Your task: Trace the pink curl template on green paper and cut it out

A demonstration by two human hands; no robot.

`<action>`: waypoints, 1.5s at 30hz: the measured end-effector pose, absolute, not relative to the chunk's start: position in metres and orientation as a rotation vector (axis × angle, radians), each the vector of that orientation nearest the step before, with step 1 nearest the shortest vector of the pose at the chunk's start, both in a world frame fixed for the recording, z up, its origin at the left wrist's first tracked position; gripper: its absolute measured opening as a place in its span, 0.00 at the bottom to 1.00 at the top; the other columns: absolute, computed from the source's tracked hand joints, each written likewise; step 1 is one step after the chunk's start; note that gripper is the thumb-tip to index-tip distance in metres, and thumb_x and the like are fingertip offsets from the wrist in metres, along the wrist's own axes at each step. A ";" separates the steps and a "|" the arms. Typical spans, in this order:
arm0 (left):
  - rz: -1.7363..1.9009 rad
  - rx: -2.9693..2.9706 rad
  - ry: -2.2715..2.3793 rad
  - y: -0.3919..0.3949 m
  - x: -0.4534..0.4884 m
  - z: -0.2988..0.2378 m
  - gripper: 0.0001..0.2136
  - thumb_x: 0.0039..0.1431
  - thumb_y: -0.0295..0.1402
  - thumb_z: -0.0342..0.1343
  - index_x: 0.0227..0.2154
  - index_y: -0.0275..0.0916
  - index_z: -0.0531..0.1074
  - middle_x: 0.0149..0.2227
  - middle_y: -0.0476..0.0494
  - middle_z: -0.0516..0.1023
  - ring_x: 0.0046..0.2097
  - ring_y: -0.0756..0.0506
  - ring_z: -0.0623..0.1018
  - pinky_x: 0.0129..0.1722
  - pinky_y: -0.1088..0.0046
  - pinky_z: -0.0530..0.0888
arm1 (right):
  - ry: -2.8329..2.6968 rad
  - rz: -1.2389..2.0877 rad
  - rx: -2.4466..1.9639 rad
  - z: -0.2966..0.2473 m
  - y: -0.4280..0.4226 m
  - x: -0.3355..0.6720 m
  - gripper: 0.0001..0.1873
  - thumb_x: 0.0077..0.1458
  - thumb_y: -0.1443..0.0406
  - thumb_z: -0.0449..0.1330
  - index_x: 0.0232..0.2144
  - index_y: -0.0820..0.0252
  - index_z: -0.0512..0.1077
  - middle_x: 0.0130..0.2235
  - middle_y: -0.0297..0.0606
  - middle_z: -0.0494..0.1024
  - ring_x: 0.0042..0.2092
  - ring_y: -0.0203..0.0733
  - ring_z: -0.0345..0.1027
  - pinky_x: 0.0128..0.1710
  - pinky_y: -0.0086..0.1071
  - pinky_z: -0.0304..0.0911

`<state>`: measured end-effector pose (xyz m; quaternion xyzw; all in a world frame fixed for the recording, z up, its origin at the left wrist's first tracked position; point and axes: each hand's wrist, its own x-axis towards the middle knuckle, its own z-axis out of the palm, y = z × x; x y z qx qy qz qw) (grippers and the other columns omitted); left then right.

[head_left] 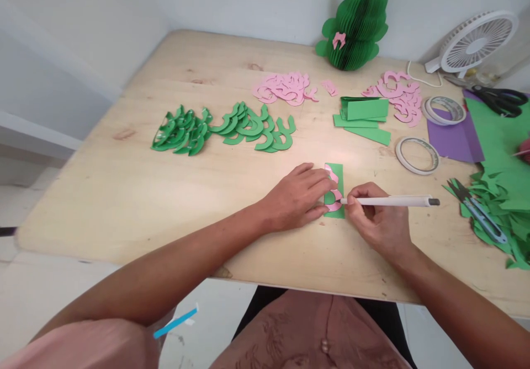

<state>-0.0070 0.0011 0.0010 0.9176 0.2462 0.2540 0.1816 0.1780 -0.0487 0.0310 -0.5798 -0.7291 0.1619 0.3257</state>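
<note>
A small green paper strip lies on the wooden table near its front edge. A pink curved template rests on the strip. My left hand lies flat with its fingers pressed on the template and strip. My right hand is closed around a white pen, whose tip touches the template's right edge.
Green cut shapes and pink cut shapes lie further back. Folded green strips, two tape rolls, purple paper, scissors, snips on green scraps, a white fan and a green paper figure fill the right and rear.
</note>
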 end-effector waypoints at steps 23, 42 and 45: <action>0.721 2.610 0.689 0.002 -0.007 0.000 0.12 0.60 0.32 0.48 0.46 0.36 0.65 0.50 0.36 0.71 0.53 0.43 0.69 0.56 0.61 0.61 | -1.918 0.386 -1.512 0.030 -0.046 0.178 0.05 0.52 0.68 0.54 0.24 0.60 0.66 0.16 0.27 0.62 0.15 0.29 0.50 0.13 0.24 0.46; 0.734 2.607 0.700 0.001 -0.007 -0.001 0.12 0.61 0.33 0.47 0.46 0.36 0.65 0.49 0.37 0.72 0.53 0.43 0.70 0.57 0.61 0.60 | -1.942 0.434 -1.444 0.030 -0.049 0.179 0.05 0.51 0.70 0.55 0.24 0.61 0.66 0.17 0.26 0.63 0.15 0.27 0.51 0.13 0.23 0.46; 0.744 2.611 0.702 0.001 -0.007 -0.001 0.12 0.61 0.33 0.48 0.46 0.36 0.65 0.49 0.38 0.72 0.53 0.43 0.70 0.57 0.62 0.60 | -1.934 0.459 -1.437 0.030 -0.049 0.178 0.05 0.51 0.70 0.55 0.24 0.61 0.66 0.17 0.27 0.64 0.16 0.28 0.53 0.14 0.23 0.48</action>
